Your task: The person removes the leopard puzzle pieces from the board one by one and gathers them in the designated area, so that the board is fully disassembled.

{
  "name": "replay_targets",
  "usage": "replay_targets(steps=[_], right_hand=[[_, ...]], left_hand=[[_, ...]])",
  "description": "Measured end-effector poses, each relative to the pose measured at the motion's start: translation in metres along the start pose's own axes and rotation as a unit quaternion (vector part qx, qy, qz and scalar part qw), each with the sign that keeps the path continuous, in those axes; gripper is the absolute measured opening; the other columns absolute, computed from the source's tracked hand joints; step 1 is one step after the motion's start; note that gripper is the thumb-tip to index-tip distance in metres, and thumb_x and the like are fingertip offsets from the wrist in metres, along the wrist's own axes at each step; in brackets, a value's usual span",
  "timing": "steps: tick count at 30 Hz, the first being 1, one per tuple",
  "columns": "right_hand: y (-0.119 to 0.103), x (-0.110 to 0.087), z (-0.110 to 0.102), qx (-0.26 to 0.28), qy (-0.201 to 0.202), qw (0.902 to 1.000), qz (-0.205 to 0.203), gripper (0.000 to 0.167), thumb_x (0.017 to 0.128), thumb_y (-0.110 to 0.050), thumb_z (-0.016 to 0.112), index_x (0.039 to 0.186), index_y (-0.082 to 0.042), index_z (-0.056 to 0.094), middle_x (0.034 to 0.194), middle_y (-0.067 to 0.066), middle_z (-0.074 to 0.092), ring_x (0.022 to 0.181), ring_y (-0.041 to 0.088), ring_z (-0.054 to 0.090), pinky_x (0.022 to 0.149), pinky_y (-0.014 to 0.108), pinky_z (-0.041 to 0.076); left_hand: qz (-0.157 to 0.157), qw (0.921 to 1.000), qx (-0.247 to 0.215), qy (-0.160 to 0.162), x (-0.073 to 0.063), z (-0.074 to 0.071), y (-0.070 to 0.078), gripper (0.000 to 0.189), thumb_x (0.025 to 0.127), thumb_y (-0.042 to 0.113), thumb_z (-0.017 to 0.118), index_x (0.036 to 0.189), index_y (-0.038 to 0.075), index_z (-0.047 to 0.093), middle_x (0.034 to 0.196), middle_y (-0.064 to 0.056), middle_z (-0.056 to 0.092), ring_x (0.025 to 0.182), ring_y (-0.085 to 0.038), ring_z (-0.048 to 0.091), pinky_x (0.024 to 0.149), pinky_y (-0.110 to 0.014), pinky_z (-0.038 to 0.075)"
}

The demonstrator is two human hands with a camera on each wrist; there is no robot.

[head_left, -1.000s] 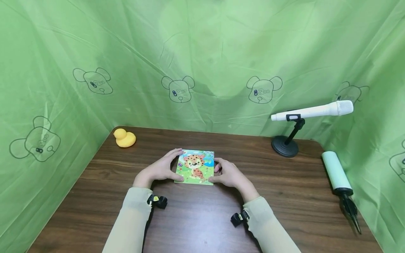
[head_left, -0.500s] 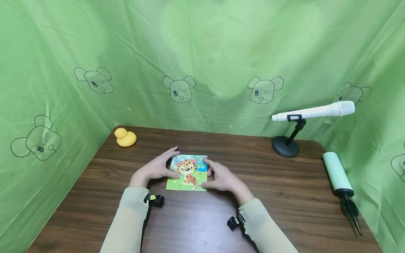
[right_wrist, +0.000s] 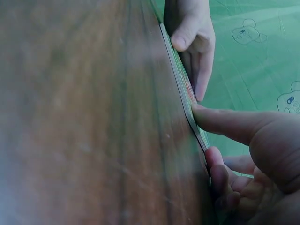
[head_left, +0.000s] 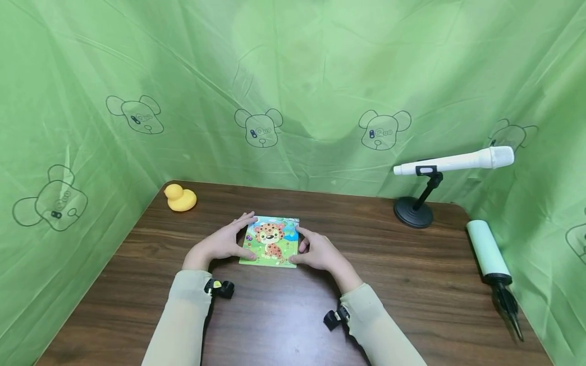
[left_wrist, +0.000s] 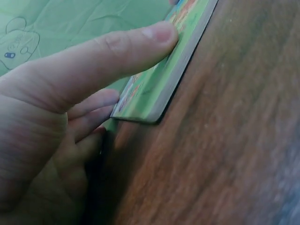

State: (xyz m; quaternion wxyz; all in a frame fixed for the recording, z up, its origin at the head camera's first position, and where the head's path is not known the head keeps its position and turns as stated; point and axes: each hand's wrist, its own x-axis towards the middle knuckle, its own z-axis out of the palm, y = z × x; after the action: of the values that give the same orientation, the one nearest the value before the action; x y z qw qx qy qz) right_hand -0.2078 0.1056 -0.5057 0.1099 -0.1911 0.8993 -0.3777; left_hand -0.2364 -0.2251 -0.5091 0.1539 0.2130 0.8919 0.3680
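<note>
A thin square board [head_left: 271, 244] with a cartoon leopard picture lies between my two hands, close over the brown table. At its left side my left hand [head_left: 223, 242] holds it, thumb over the near-left part of the picture and fingers along the far-left edge. My right hand [head_left: 322, 251] grips the opposite side, its thumb at the near-right corner and the other fingers bent at the edge. From the left wrist, the left thumb [left_wrist: 119, 49] overlaps the board's face, and a pale layered rim shows. In the right wrist view, right fingertips [right_wrist: 214, 157] meet the board's edge.
A yellow rubber duck [head_left: 181, 198] sits at the back left of the wooden table [head_left: 412, 295]. A white microphone [head_left: 458, 161] on a black stand [head_left: 413, 212] is at the back right. Nearer along the right edge lies a mint-green hand pump [head_left: 489, 249]. Green cloth surrounds the table.
Both hands have shifted slightly left with the board. It came nearer to me half a second ago, and now is farther back again, the left thumb closer to its near-left corner.
</note>
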Motion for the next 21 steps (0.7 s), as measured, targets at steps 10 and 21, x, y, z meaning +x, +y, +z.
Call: replay_targets(steps=[10, 21], right_hand=[[-0.007, 0.006, -0.004, 0.023, -0.012, 0.9993, 0.027, 0.094, 0.083, -0.03, 0.097, 0.161, -0.004, 0.051, 0.089, -0.003, 0.068, 0.074, 0.012, 0.059, 0.079, 0.033, 0.053], [-0.008, 0.031, 0.001, 0.054, 0.063, 0.9943, 0.067, 0.067, 0.09, -0.031, 0.092, 0.147, -0.009, 0.065, 0.102, 0.002, 0.068, 0.081, 0.018, 0.06, 0.074, 0.034, 0.053]], left_hand=[[-0.009, 0.9997, -0.007, -0.023, -0.004, -0.002, -0.003, 0.124, 0.077, 0.047, 0.1, 0.174, 0.015, 0.029, 0.184, -0.007, 0.011, 0.166, -0.05, 0.0, 0.132, -0.07, 0.01], [-0.002, 0.9995, -0.006, -0.03, -0.004, -0.007, -0.003, 0.118, 0.084, 0.039, 0.096, 0.175, 0.014, 0.026, 0.184, -0.011, 0.006, 0.164, -0.055, -0.001, 0.13, -0.073, 0.005]])
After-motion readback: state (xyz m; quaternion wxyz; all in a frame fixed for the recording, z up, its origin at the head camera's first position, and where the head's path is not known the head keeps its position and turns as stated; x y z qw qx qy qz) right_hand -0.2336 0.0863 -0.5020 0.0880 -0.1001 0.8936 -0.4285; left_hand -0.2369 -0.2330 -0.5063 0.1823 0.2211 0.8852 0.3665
